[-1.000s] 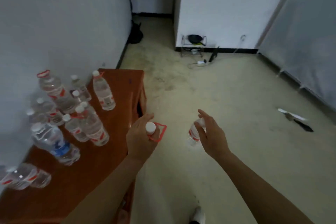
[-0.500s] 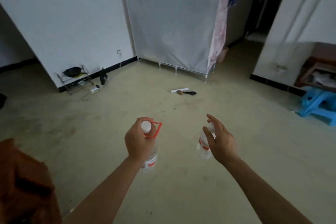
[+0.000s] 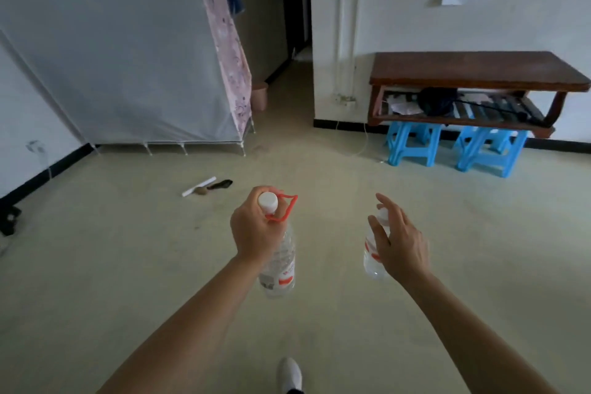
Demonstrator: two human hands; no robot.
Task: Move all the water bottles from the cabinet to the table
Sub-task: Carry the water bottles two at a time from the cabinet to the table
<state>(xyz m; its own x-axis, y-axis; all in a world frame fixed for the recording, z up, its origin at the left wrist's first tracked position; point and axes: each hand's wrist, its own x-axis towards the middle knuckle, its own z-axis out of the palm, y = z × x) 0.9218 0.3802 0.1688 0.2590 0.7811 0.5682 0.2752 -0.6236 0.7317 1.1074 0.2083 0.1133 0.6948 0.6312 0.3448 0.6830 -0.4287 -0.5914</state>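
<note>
My left hand (image 3: pixel 254 232) grips the neck of a clear water bottle (image 3: pixel 279 269) with a white cap, a red carry loop and a red label; the bottle hangs upright over the floor. My right hand (image 3: pixel 401 245) holds a second, smaller clear bottle (image 3: pixel 371 251) with a red label, fingers wrapped near its top, index finger raised. A dark wooden table (image 3: pixel 473 72) with a bare top stands against the far right wall. The cabinet with the other bottles is out of view.
Two blue plastic stools (image 3: pixel 412 144) prop up the table; its lower shelf holds a dark bag and papers. A grey fabric wardrobe (image 3: pixel 128 57) fills the left. A brush and a white stick (image 3: pixel 208 185) lie on the floor. A doorway opens at centre back.
The view has swung right: the orange cabinet with its bottles left the frame and the wooden table came into view. Both hands keep their bottles in the same grip.
</note>
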